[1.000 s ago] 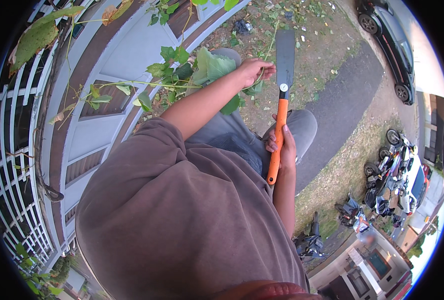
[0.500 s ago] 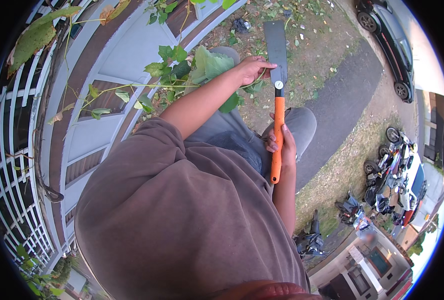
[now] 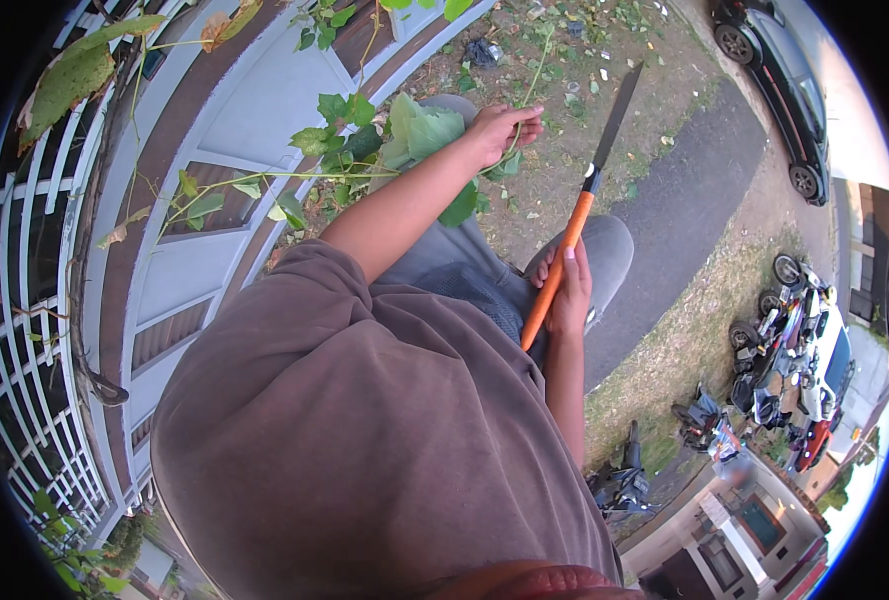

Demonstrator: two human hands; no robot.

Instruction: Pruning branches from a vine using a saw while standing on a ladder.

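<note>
Swinging rightward and turning edge-on since the earlier frame, the long machete with a dark metal blade and an orange handle (image 3: 585,203) is now standing apart from the left hand; it is serving as the landmark. Far left of the machete, a pale blue-grey panelled wall (image 3: 250,90) is curving upward. Nearer on that side, a green broad-leaved vine (image 3: 343,112) is trailing toward the left hand (image 3: 505,133), which is half-curling, its fingers partly extending where the stem is crossing them; how firmly it is gripping cannot be told. At the machete's handle, the right hand (image 3: 572,285) is wrapping closed around the orange grip. Right of the machete, a dark paved strip (image 3: 655,250) is running obliquely. Progress, as judged: loose leaves are already lying beyond the machete, while leafy vine is remaining uncleared at its left.
</note>
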